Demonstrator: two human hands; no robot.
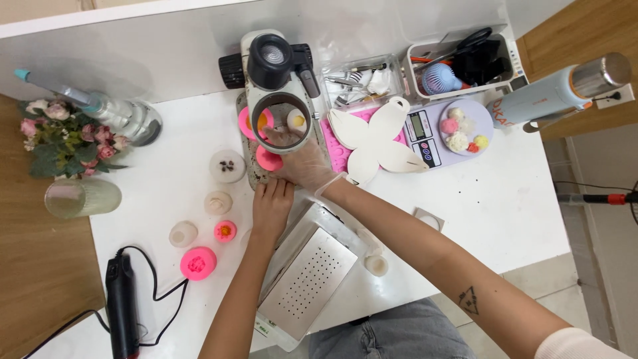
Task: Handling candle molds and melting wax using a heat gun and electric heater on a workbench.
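White counter w/ wood floor at right. Left hand flat, open; gloved right hand under microscope, grip unclear, fingertips hidden.

Right hand fingertips sit under the microscope ring, so what they pinch can't be told. Pink mould mostly covered by that hand. Left hand hides the tray edge beneath. Perforated metal plate partly covered by both forearms. Black tool cut off at bottom edge (cord too). Items in the clear box too small to tell.
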